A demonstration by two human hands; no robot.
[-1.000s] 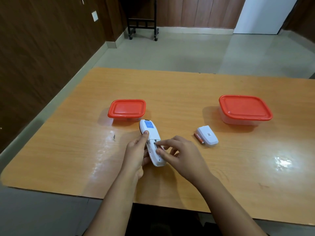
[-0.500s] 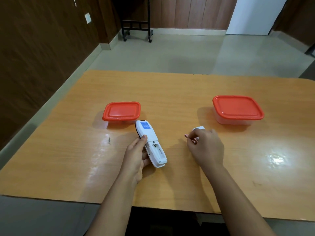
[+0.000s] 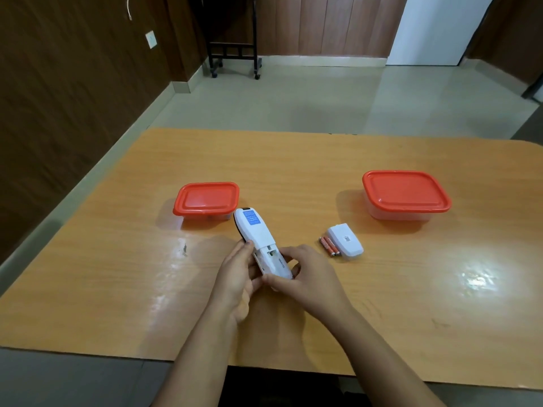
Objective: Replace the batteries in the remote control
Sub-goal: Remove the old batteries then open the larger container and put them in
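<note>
A white remote control (image 3: pixel 258 233) lies face down on the wooden table (image 3: pixel 117 289), its blue label at the far end and its battery bay uncovered at the near end. My left hand (image 3: pixel 238 277) grips its left side. My right hand (image 3: pixel 305 277) holds its near end and right edge, fingers curled around it. Two orange batteries (image 3: pixel 329 246) lie side by side to the right, touching the white battery cover (image 3: pixel 345 240).
A small red-lidded container (image 3: pixel 205 199) stands just beyond the remote. A larger red-lidded container (image 3: pixel 405 193) stands at the right. The table's near edge runs below my forearms. A black wheeled stand (image 3: pixel 235 48) is on the floor far behind.
My right hand left the remote, reached to the cover and put a battery down beside the other one, then came back to the remote's near end. The left hand kept its hold.
</note>
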